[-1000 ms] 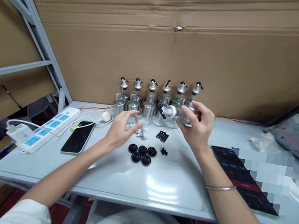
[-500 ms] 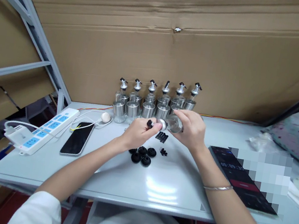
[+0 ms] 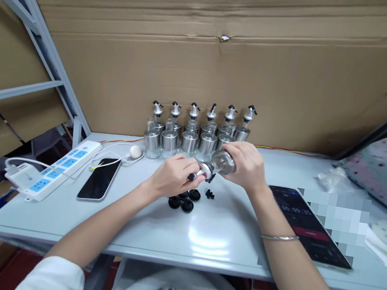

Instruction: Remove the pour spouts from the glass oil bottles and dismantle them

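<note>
My right hand wraps round a glass bottle with a metal sleeve, tilted so its neck points down and left. At the neck, my left hand grips a silver pourer with a black tip; the pourer meets the bottle mouth. Below the hands lie several black rubber stoppers and a small cluster of black bits. The slim black pieces beside them are mostly hidden by the held pourer.
Behind my hands stand bottles without pourers, and behind those a row of bottles with pourers. A power strip and a phone lie left. A tablet showing a timer lies right. Cardboard walls the back.
The bottle and pourer have tipped, with the neck end now lower. My left hand has moved slightly down and left, covering some stoppers. The view has shifted slightly.
</note>
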Demonstrator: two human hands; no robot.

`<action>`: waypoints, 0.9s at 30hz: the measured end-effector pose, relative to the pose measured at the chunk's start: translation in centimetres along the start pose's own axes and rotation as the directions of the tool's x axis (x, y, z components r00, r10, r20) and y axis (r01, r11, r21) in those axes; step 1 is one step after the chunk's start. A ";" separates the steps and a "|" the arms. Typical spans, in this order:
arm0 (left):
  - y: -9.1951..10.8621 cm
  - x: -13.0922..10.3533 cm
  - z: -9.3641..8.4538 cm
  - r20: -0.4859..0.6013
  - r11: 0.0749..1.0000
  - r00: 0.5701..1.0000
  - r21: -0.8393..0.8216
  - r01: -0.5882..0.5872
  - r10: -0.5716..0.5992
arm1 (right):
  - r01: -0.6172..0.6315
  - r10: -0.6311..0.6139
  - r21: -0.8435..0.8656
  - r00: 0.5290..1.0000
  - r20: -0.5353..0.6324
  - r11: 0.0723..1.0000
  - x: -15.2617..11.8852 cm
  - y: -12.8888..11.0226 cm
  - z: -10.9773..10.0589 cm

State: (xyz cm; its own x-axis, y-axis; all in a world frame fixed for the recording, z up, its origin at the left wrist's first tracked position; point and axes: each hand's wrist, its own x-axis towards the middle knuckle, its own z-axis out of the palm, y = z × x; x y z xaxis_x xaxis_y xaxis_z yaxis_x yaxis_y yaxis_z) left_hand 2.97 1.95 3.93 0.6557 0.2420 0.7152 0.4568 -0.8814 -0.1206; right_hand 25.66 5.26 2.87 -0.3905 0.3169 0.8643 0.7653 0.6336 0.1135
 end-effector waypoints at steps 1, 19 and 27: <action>-0.1 0.0 0.0 -0.016 0.999 0.999 0.027 -0.028 0.029 | 0.002 -0.002 -0.006 1.000 -0.001 1.000 0.0 0.0 0.0; -0.1 -0.9 0.0 -0.124 0.972 0.982 0.202 -0.117 0.144 | 0.015 -0.014 0.005 0.998 -0.058 1.000 -0.2 0.1 0.5; 0.6 -0.9 -0.4 -0.217 0.988 0.965 0.084 -0.133 0.148 | 0.132 -0.130 -0.002 0.969 -0.211 0.991 0.1 0.0 0.7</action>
State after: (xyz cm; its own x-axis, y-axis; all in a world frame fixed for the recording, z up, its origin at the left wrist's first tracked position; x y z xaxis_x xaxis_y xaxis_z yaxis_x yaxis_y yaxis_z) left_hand 2.44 1.00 3.51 0.5696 0.0148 0.8218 0.4145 -0.8686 -0.2716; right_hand 25.27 5.83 2.58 -0.3694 0.0755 0.9262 0.7077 0.6689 0.2277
